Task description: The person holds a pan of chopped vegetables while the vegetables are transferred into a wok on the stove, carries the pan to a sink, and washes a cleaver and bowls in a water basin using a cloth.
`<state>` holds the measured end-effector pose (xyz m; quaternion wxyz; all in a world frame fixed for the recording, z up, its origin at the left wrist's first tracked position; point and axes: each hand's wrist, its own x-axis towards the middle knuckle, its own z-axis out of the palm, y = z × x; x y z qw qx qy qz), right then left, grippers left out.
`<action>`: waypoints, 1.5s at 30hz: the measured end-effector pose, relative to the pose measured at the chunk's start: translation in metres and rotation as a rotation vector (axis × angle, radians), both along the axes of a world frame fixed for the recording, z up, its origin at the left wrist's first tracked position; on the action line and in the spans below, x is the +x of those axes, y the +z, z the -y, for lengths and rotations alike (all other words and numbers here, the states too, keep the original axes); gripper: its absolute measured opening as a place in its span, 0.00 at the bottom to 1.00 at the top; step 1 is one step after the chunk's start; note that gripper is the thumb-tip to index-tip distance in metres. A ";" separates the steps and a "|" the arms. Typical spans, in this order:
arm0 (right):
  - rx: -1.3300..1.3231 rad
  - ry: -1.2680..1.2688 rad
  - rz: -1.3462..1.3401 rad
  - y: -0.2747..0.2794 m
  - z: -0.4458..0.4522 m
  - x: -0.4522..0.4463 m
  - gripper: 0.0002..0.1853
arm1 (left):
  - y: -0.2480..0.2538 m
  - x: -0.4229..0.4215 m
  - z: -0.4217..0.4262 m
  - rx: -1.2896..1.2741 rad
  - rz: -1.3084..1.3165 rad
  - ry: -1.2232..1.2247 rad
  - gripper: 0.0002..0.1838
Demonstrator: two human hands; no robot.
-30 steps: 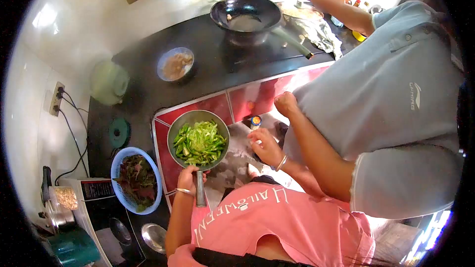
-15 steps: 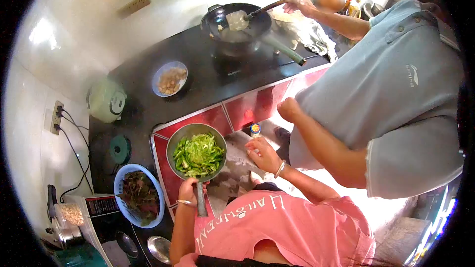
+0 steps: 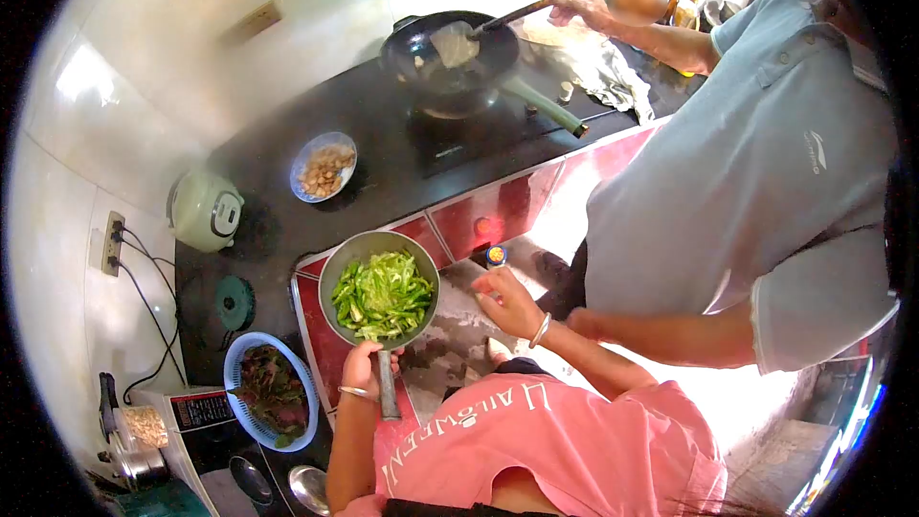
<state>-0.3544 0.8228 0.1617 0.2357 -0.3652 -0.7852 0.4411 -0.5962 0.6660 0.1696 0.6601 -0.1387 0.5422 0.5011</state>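
My left hand (image 3: pixel 364 370) is closed round the handle of a grey pan (image 3: pixel 425 311), close to where the handle joins the bowl. Sliced green peppers (image 3: pixel 383 293) fill the pan, with paler shreds on top. Held in the air to the right of the pan, my right hand (image 3: pixel 507 303) is empty, its fingers loosely bent and apart. At the stove, a co-worker in a grey shirt grips a spatula (image 3: pixel 458 44) whose blade is inside the black wok (image 3: pixel 402 62). A few small pale bits lie in the wok.
A bowl of brown chunks (image 3: pixel 325 170) stands on the black counter (image 3: pixel 278 230). Left of it is a pale green rice cooker (image 3: pixel 205 209). Dark leaves fill a blue basket (image 3: pixel 311 393) near my left arm. The co-worker's body (image 3: pixel 689 182) stands close on my right.
The co-worker's lower arm has swung down and right, near my right forearm. The spatula blade has shifted slightly left in the wok. My hands stay almost in place.
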 end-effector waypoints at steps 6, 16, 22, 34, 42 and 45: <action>-0.102 -0.105 -0.082 0.007 -0.030 -0.004 0.12 | 0.003 -0.005 -0.038 0.042 -0.020 0.024 0.17; -0.134 -0.144 0.000 0.038 -0.016 0.000 0.11 | 0.034 -0.009 -0.039 0.002 0.049 -0.027 0.16; -0.054 -0.187 0.008 0.013 -0.041 0.016 0.11 | 0.025 -0.015 -0.068 0.038 0.083 -0.051 0.17; -0.039 -0.117 0.012 0.042 -0.094 -0.019 0.25 | 0.025 -0.021 -0.128 0.053 0.024 -0.018 0.15; 0.379 0.348 0.173 0.108 -0.145 -0.123 0.42 | 0.049 -0.015 -0.150 0.044 0.032 0.039 0.13; 0.370 0.514 0.389 0.108 -0.160 -0.151 0.46 | 0.058 -0.012 -0.167 0.051 -0.013 0.020 0.14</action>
